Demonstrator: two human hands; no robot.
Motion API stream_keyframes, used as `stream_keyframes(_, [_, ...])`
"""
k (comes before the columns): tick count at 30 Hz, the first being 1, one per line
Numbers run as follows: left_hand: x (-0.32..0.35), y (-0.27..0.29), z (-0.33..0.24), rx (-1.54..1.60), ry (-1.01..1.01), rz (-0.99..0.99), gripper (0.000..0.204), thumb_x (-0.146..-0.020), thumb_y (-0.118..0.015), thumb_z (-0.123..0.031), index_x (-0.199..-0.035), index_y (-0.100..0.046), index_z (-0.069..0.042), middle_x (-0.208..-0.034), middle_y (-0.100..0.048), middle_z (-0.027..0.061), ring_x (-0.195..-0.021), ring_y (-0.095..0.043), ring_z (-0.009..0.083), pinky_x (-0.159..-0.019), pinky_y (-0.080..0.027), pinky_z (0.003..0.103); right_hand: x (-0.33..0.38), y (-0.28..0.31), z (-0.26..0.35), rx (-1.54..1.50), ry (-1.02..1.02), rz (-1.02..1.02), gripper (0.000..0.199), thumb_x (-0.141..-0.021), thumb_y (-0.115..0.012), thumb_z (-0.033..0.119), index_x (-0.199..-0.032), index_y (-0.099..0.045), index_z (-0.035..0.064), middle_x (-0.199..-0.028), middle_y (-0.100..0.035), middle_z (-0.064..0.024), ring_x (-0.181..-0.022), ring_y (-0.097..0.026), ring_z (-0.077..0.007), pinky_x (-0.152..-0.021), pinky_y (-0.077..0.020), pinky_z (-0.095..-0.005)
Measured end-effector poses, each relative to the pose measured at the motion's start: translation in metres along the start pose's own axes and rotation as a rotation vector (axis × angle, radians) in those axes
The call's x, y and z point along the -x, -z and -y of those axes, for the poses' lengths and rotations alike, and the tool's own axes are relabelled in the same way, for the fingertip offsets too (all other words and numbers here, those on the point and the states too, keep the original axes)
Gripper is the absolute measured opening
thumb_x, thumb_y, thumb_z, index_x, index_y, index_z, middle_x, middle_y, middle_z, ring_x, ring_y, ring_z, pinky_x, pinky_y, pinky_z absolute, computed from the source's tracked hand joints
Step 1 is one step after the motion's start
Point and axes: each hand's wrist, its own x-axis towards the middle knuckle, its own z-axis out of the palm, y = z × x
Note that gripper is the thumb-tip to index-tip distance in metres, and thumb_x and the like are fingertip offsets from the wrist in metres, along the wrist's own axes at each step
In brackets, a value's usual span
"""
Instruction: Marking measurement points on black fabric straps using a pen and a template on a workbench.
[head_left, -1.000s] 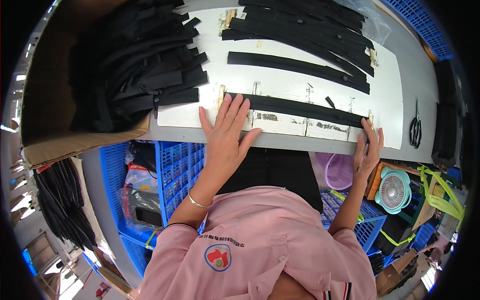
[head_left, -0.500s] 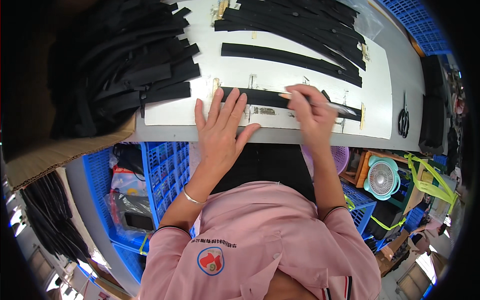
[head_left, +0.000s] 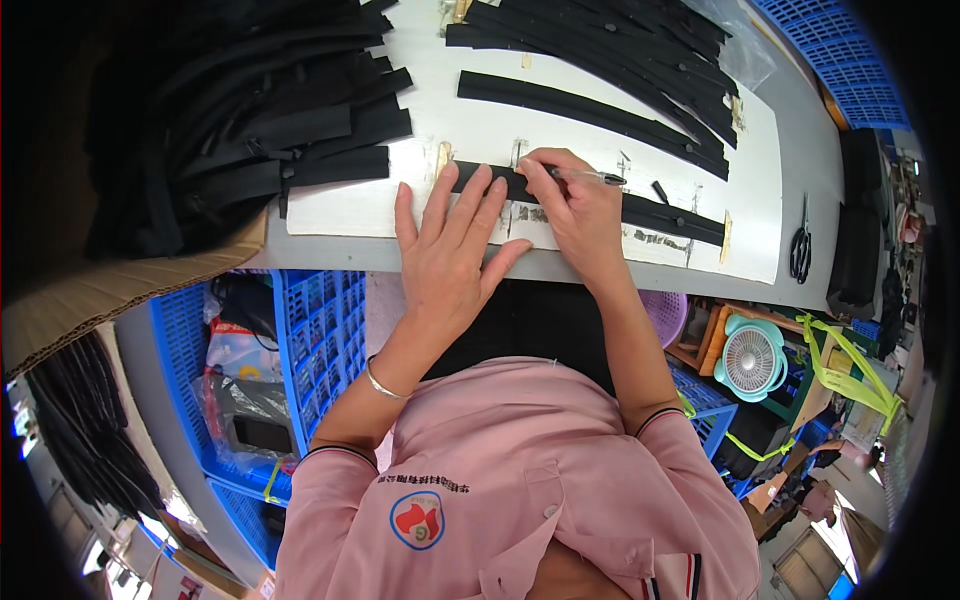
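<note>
A black fabric strip (head_left: 650, 213) lies across the near part of a white board (head_left: 340, 215), between two tan tape pieces. My left hand (head_left: 447, 245) rests flat on the strip's left end, fingers spread. In my right hand (head_left: 582, 215) is a slim pen (head_left: 597, 177) with a clear barrel and dark end. Its tip is at the strip's upper edge, by a dark mark on the board, partly hidden by my fingers. Just above the strip's right part is a small black piece (head_left: 659, 191), like a pen cap. Farther back lies another black strip (head_left: 590, 118).
Black strips (head_left: 330, 125) are heaped at the left above a cardboard edge (head_left: 150, 280); more strips (head_left: 610, 50) lie at the far side. Black-handled scissors (head_left: 801, 250) are right of the board. Below the table are blue crates (head_left: 320, 340) and a turquoise fan (head_left: 752, 358).
My right hand with the pen has moved left along the strip, closer to my left hand. The left hand stays on the strip. The whole view has shifted slightly.
</note>
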Motion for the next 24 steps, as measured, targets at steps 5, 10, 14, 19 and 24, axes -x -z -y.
stream_keyframes(5, [0.000, -0.001, 0.000, -0.018, 0.005, -0.004, 0.063, -0.086, -0.080, -0.042, -0.138, -0.065, -0.010, -0.145, -0.061, 0.0061, -0.143, -0.047, 0.0306, -0.122, -0.018, 0.060, 0.001, 0.002, 0.005, -0.052, -0.089, -0.003, 0.017, -0.096, -0.073, 0.017, -0.095, -0.076, -0.0001, -0.086, -0.076, -0.0073, -0.060, -0.066, -0.0160, -0.058, -0.0504, -0.0278])
stream_keyframes(10, [-0.001, -0.003, 0.000, -0.018, -0.003, -0.013, 0.063, -0.085, -0.080, -0.042, -0.138, -0.066, -0.011, -0.144, -0.062, 0.0060, -0.142, -0.048, 0.0309, -0.122, -0.019, 0.059, 0.004, 0.010, 0.001, -0.071, -0.031, 0.092, 0.021, -0.094, -0.073, 0.018, -0.084, -0.075, -0.0007, -0.084, -0.077, -0.0063, -0.057, -0.065, -0.0181, -0.056, -0.0497, -0.0283])
stream_keyframes(14, [-0.001, -0.004, 0.000, -0.018, -0.015, -0.025, 0.062, -0.085, -0.081, -0.042, -0.137, -0.067, -0.011, -0.143, -0.062, 0.0062, -0.141, -0.049, 0.0317, -0.122, -0.019, 0.059, 0.005, 0.009, -0.006, 0.034, 0.107, 0.121, 0.017, -0.096, -0.072, 0.014, -0.094, -0.075, -0.0032, -0.079, -0.076, -0.0075, -0.061, -0.063, -0.0079, -0.056, -0.0479, -0.0244])
stream_keyframes(19, [-0.001, -0.001, 0.000, -0.018, -0.012, 0.021, 0.062, -0.085, -0.082, -0.039, -0.137, -0.067, -0.011, -0.144, -0.062, 0.0070, -0.143, -0.048, 0.0325, -0.122, -0.019, 0.059, 0.007, 0.018, -0.011, 0.016, 0.170, 0.135, 0.016, -0.095, -0.071, 0.011, -0.090, -0.075, -0.0035, -0.081, -0.077, -0.0083, -0.061, -0.063, -0.0079, -0.055, -0.0477, -0.0236])
stream_keyframes(24, [-0.001, -0.001, 0.000, -0.039, -0.013, 0.030, 0.062, -0.084, -0.083, -0.038, -0.138, -0.066, -0.011, -0.146, -0.061, 0.0071, -0.144, -0.045, 0.0324, -0.122, -0.018, 0.058, 0.021, 0.064, -0.014, -0.144, -0.061, -0.083, 0.015, -0.098, -0.068, 0.011, -0.094, -0.076, -0.0017, -0.079, -0.074, -0.0032, -0.065, -0.059, -0.0049, -0.058, -0.0464, -0.0216])
